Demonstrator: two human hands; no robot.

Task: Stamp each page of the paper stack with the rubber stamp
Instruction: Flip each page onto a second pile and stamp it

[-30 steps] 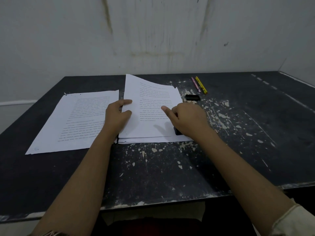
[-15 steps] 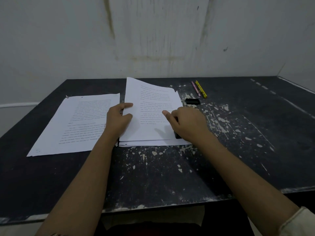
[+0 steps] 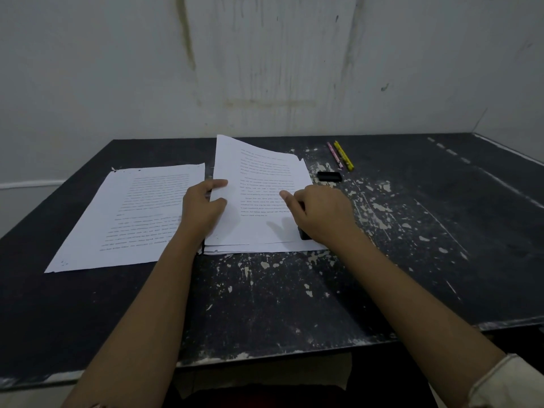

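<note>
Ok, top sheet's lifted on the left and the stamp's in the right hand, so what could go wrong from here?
1. The left hand pinches the top sheet at its left edge while the right hand rests on it with the stamp: pulling now may crease or tear it.
2. Dragging the stamp could smear ink.
3. The paper stack is fanned at its near edge, so two sheets might lift together, leaving one unstamped.

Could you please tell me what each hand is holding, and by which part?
The left hand pinches the top sheet at its left edge; the right hand grips the stamp, mostly hidden.
</note>
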